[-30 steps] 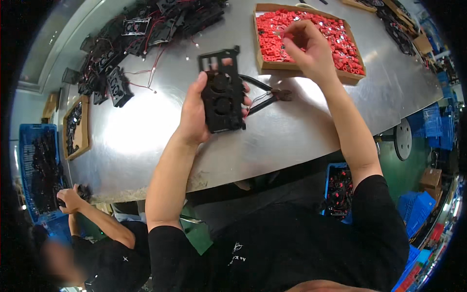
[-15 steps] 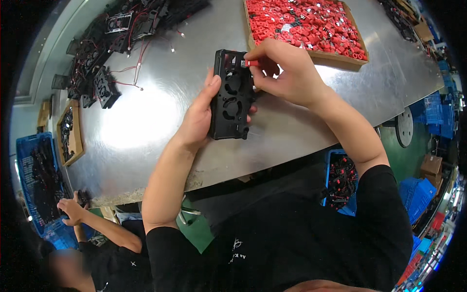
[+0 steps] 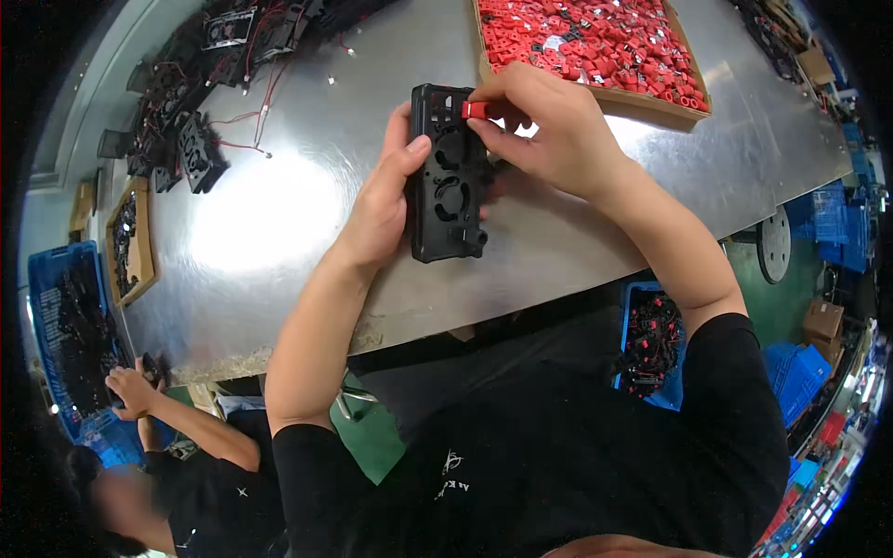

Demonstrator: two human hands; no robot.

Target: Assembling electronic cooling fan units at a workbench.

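Observation:
My left hand is wrapped round a black plastic housing with round fan-shaped openings, held upright above the metal table. Its thumb lies along the housing's left side, and the fingertips show at the right edge. Between the thumb and forefinger of my right hand is a small red plastic part. That part sits against the upper right corner of the housing; how far it is seated cannot be made out. Beyond my right hand stands a cardboard tray heaped with red plastic parts.
Black fan units with red wires pile up at the far left of the metal table. A small box of black parts lies at the left edge. Below the table is a blue crate. A co-worker's hand is at lower left.
The red part has shifted left onto the housing's top corner, with my right fingers following. The housing has turned slightly in my left hand.

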